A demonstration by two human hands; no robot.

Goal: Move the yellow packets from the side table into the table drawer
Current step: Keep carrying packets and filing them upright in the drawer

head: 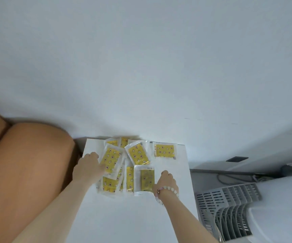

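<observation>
Several yellow packets in clear wrappers lie in a loose pile on the white side table (117,216). My left hand (89,165) grips the left edge of a tilted yellow packet (111,159) at the pile's left. My right hand (166,181), with a bead bracelet on the wrist, holds the right edge of a packet lying face down (145,179). Another packet (138,154) sits in the middle and one (164,150) lies apart at the back right. No drawer is in view.
A tan sofa (27,163) stands against the table's left side. A grey slatted file rack (227,206) rests on a white desk at the right, with cables behind it. The white wall rises right behind the table.
</observation>
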